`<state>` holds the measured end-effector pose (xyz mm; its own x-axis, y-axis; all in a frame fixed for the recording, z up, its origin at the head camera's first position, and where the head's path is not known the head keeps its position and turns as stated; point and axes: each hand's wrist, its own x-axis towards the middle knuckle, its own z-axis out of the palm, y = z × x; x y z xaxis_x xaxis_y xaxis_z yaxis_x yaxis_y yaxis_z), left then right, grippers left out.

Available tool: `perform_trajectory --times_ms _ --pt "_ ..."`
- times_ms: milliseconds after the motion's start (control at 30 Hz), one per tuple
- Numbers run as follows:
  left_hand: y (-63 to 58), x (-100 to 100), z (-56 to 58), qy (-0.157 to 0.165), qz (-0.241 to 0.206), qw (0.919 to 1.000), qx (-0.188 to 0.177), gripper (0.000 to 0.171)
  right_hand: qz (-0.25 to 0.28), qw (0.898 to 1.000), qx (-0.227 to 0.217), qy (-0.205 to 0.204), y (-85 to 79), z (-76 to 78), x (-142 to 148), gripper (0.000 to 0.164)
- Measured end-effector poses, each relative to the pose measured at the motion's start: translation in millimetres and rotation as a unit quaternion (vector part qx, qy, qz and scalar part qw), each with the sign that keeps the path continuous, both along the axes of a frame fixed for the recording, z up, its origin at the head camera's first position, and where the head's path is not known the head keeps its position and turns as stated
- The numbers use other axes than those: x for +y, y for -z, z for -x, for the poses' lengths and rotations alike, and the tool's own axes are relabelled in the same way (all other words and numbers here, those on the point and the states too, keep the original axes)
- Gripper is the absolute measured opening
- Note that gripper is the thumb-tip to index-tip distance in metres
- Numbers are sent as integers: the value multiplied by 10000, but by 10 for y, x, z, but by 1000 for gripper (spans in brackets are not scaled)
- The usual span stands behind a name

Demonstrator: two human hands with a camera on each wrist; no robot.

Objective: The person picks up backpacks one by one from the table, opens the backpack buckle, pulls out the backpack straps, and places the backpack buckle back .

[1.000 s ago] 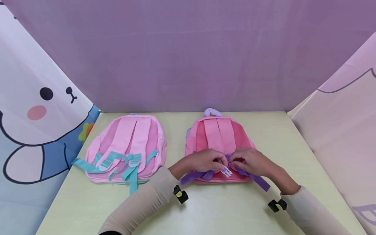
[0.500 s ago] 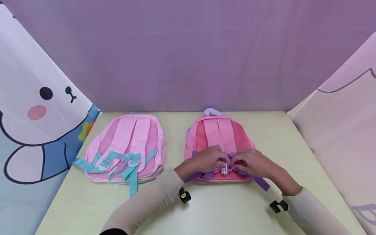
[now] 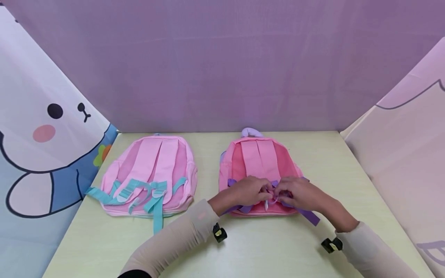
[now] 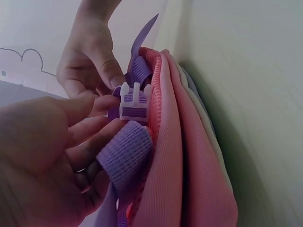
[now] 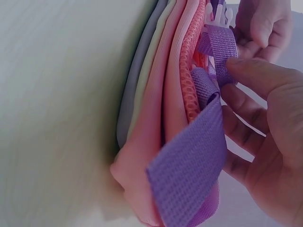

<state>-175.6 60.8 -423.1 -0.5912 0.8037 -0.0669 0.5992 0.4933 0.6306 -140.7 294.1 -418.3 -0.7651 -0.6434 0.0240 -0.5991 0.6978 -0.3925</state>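
A pink backpack [image 3: 236, 162] lies on the table, its shoulder-strap side up, with a lilac handle [image 3: 252, 132] at the top. Both hands meet over its lower part. My left hand [image 3: 252, 191] has its thumb and forefinger at a purple strap [image 4: 128, 151], right beside a white pronged buckle [image 4: 135, 112]. Facing it, my right hand [image 3: 299, 192] pinches a looped purple webbing strap [image 5: 222, 45] between thumb and forefinger. The buckle's prongs show free of any socket. Seen from the head, the fingers hide most of it.
A second, paler pink backpack [image 3: 187, 162] with turquoise straps [image 3: 158, 220] lies to the left on the pale table [image 3: 243, 255]. A purple cloth wall [image 3: 222, 77] stands behind, with printed cloth panels at both sides. A loose purple strap end [image 3: 309, 217] sticks out at right.
My left hand has shifted slightly right, closer to my right hand. The white buckle has turned from slanting outward to hanging edge-on between the hands. The right hand has barely moved.
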Motion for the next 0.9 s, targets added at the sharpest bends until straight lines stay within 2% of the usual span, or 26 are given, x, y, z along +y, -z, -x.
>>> perform_trajectory --times_ms 167,367,533,700,900 --pt "25 9 -14 99 193 9991 350 32 75 10000 42 -40 9 -12 -17 16" --pt "27 -7 -22 -373 37 9988 312 27 110 9999 19 -26 4 -18 -56 20" --pt "0 -52 -2 -541 -178 9979 323 24 122 9999 -13 -24 -15 -14 -74 21" --pt "-79 -137 11 -740 -219 9970 78 24 145 9999 -63 70 -79 -11 -66 25" --pt "-286 -309 45 -853 -9 9964 15 29 207 9995 136 211 -189 23 -115 22"
